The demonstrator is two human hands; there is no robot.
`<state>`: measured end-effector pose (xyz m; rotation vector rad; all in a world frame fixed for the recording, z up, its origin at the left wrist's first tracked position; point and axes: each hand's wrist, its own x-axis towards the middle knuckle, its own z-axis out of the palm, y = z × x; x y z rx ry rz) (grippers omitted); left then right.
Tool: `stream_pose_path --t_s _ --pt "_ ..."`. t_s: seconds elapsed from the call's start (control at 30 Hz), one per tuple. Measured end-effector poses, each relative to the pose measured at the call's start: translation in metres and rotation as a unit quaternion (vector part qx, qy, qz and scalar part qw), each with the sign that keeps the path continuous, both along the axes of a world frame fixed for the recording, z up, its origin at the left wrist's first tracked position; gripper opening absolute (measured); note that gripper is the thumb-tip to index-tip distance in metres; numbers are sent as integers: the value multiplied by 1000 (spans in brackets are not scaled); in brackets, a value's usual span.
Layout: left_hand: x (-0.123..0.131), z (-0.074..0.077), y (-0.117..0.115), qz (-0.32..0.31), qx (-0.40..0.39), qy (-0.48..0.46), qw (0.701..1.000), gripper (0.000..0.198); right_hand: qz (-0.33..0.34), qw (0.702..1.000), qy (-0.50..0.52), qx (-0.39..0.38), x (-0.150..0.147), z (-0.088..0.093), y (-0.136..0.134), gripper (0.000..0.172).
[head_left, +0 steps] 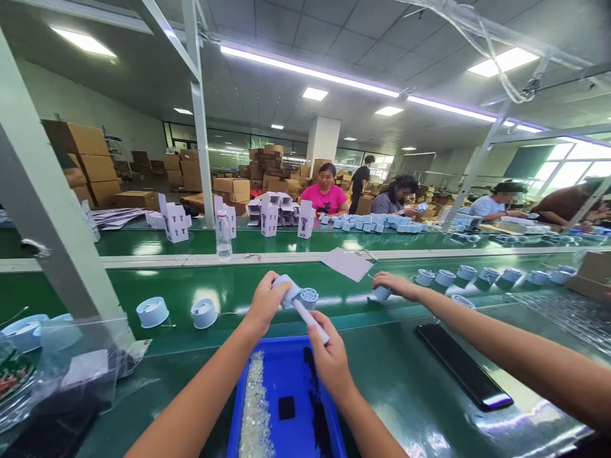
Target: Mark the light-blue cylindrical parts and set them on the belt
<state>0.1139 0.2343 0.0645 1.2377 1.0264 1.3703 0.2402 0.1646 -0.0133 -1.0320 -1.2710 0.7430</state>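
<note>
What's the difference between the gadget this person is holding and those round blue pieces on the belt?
The gadget has a white handle; the round pieces have none. The gadget is held up by the left hand and right hand, while the round pieces rest on the green belt. The gadget's head shows a grille; the round pieces show none. Both are pale blue and round.

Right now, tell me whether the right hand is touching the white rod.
Touching: the head view shows the right hand gripping the white rod at its lower end.
</note>
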Motion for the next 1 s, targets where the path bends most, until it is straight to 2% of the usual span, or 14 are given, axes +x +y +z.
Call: stream_pose_path --t_s 0.1,0.23,0.33,0.43,0.5,0.53,0.57,0.63,0.67,0.77,0.83,0.9,1.0 --pt "13 -9 -5 93 49 -67 992 42 61 994 -80 -28 -3 3 -3 42" --pt "24 -22 -9 143 45 -141 979 49 86 995 -40 -35 -8 2 -4 52" --pt "30 -27 -11 118 67 -119 984 38 82 995 9 -48 -10 -1 -2 53" --pt "27 -23 -7 7 76 -35 996 40 50 998 23 -38 -7 -2 0 50" --pt "15 -16 0 -57 69 27 996 44 56 998 0 -28 -2 0 2 48" --pt "5 -12 6 -53 73 74 993 44 60 998 -20 -28 0 2 3 47" --pt "-5 -9 12 -22 85 132 987 45 60 997 -40 -33 2 2 5 45" --pt "-26 -10 25 75 115 270 953 51 39 996 -67 -40 5 3 8 42" --pt "-35 -14 32 96 124 336 929 54 22 997 -67 -42 6 2 9 41" --pt "-49 -40 44 31 136 512 848 49 -3 998 -36 -51 5 -1 10 37" --pt "-49 -58 48 -10 135 585 799 50 -1 998 -24 -54 3 -3 8 36" --pt "-51 -66 52 -57 123 599 790 61 7 998 -23 -50 2 -4 6 31" --pt "-69 -57 57 -106 113 584 797 82 31 998 -16 -45 0 -6 3 29"
